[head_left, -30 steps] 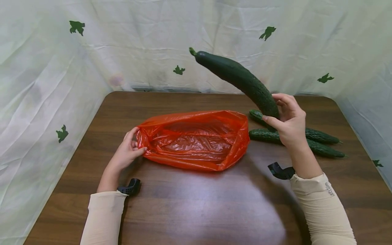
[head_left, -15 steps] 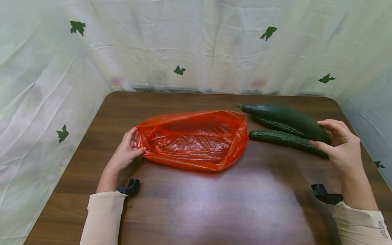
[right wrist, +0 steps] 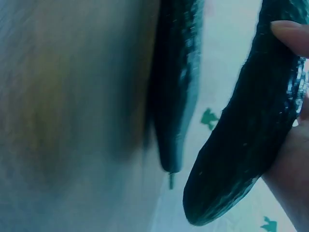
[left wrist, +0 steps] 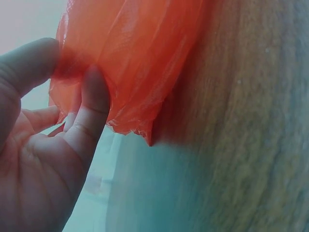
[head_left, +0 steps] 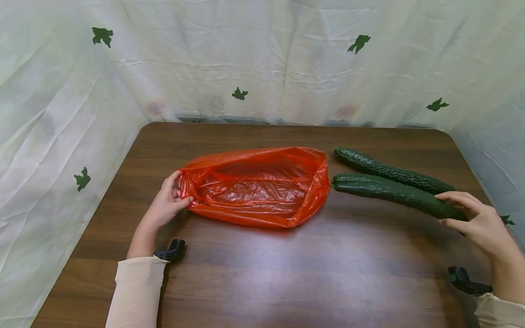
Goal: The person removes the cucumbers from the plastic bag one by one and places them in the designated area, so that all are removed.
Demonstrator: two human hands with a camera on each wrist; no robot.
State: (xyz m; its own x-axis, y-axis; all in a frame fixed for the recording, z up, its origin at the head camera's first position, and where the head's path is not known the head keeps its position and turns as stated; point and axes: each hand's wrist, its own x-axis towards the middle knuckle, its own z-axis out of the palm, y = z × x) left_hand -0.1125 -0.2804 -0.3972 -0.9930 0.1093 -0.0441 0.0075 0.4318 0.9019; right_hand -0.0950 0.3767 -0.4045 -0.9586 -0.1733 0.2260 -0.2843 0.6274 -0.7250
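My left hand [head_left: 164,206] pinches the left end of a red plastic bag [head_left: 254,191], its mouth spread wide and facing up. In the left wrist view, thumb and fingers hold the thin red film. A dark green cucumber [head_left: 393,192] is in my right hand [head_left: 480,218], gripped near its right end between thumb and fingers. Its stem end points left, close to the bag's right rim. One more cucumber [head_left: 393,172] lies on the table behind it, and another [head_left: 353,176] is mostly covered by the held one. The right wrist view shows a lying cucumber [right wrist: 178,96] beside the held one.
A brown wooden table [head_left: 287,278] bears everything. Behind it and at both sides hangs a pale cloth [head_left: 266,54] with green leaf-like shapes. A black wrist mount [head_left: 172,250] sits at each sleeve.
My right hand has carried the cucumber from above the table down and to the right, over the nearer lying cucumber. The left hand and bag have shifted only slightly left.
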